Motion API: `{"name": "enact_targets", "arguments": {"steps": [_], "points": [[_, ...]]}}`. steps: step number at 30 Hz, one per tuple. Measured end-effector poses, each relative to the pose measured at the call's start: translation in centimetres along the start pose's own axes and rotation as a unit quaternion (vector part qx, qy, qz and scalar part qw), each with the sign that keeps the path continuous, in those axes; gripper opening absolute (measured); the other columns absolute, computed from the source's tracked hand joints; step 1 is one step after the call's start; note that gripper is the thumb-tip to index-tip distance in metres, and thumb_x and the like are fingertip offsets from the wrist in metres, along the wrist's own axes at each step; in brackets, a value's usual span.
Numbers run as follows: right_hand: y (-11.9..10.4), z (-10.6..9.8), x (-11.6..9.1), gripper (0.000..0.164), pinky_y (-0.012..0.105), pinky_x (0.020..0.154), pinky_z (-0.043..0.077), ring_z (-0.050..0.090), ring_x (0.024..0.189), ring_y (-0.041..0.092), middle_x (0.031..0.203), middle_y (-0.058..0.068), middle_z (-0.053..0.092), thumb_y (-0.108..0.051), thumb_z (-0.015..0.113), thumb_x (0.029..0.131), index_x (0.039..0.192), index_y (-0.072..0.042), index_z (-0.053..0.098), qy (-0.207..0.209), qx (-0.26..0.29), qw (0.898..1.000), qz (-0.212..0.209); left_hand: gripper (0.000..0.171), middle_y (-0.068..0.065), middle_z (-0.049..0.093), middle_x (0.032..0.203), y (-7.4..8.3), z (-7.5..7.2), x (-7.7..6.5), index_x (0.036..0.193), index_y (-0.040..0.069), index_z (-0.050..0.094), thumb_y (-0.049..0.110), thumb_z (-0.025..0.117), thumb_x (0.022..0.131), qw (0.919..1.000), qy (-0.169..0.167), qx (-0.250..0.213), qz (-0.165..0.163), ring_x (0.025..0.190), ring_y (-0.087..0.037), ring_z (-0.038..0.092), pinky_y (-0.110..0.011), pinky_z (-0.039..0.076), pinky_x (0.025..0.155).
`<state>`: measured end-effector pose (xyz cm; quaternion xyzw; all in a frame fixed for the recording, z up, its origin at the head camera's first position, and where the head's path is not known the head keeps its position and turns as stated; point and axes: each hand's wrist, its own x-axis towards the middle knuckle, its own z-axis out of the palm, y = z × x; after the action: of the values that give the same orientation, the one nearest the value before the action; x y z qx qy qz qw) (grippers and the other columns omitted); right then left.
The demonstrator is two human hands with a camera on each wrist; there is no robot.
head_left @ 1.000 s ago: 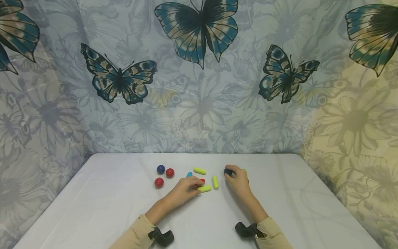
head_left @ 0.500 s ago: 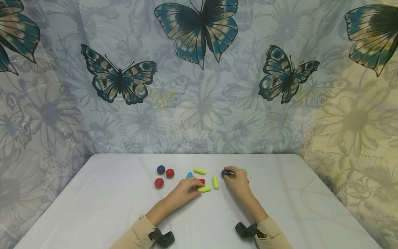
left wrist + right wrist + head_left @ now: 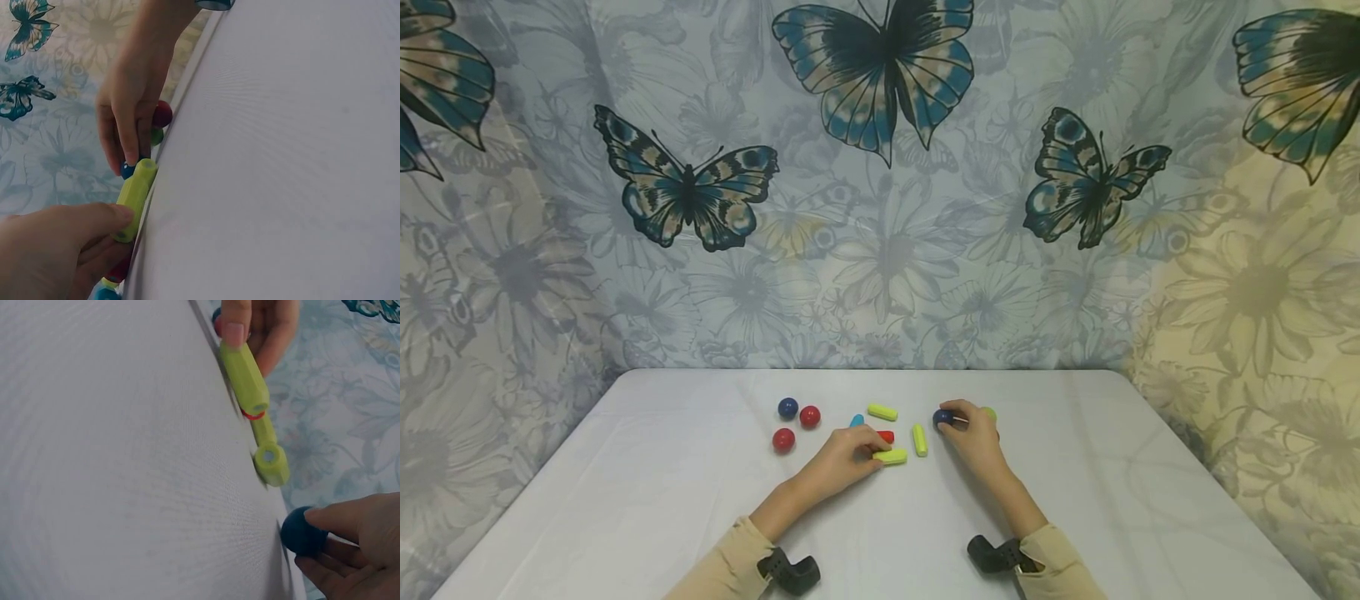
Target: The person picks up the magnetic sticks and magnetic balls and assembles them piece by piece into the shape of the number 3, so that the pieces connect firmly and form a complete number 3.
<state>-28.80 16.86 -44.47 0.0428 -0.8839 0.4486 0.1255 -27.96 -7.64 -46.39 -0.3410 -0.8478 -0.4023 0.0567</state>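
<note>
In the head view my left hand (image 3: 842,457) pinches one end of a yellow-green six-sided stick (image 3: 892,457), thumb on the near side. Close beyond it lie a red stick (image 3: 887,437) and a light blue stick (image 3: 857,421), both partly hidden by that hand. My right hand (image 3: 977,429) holds a dark blue ball (image 3: 943,419) between thumb and fingers. The right wrist view shows this blue ball (image 3: 304,531) low over the white surface. Behind the right hand a green ball (image 3: 990,414) peeks out; the left wrist view also shows a red ball (image 3: 162,114) there.
Two more yellow-green sticks lie between the hands, one upright in view (image 3: 920,440) and one farther back (image 3: 882,412). At left sit a blue ball (image 3: 787,408) and two red balls (image 3: 783,440). A butterfly-print cloth (image 3: 887,275) hangs behind the white table (image 3: 662,500).
The right hand's blue ball has shifted slightly left and nearer, showing more of itself. The stick in the left hand has moved a little left. The other pieces stay put.
</note>
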Motion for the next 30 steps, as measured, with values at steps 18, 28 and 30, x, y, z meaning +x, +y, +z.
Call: {"name": "enact_targets", "arguments": {"steps": [18,28,30], "points": [[0.2,0.1,0.0,0.036,0.038,0.09,0.057,0.065,0.112,0.037,0.121,0.024,0.066,0.0,0.071,0.084,0.118,0.002,0.063,0.004,-0.004,1.0,-0.002,0.022,0.01,0.071,0.099,-0.4,-0.8,-0.2,0.096,0.021,0.07,0.006,0.076,0.082,0.9967,-0.053,-0.056,-0.025,0.098,-0.005,0.064,-0.022,0.052,0.092],[0.4,-0.3,0.5,0.032,0.03,0.09,0.056,0.065,0.112,0.039,0.119,0.026,0.066,0.004,0.07,0.084,0.115,0.007,0.064,0.0,0.045,0.999,-0.019,0.019,0.01,0.07,0.098,-0.5,-1.1,-0.1,0.094,0.022,0.07,0.008,0.076,0.082,0.9945,-0.076,-0.063,-0.034,0.099,-0.004,0.063,-0.021,0.051,0.093],[0.5,-0.4,0.6,0.032,0.029,0.091,0.055,0.064,0.114,0.038,0.12,0.025,0.066,0.003,0.07,0.084,0.116,0.006,0.064,-0.009,0.061,0.998,-0.015,0.019,0.01,0.07,0.098,-0.5,-1.1,-0.1,0.093,0.022,0.07,0.007,0.076,0.082,0.9944,-0.076,-0.065,-0.034,0.099,-0.004,0.063,-0.021,0.051,0.093]]}}
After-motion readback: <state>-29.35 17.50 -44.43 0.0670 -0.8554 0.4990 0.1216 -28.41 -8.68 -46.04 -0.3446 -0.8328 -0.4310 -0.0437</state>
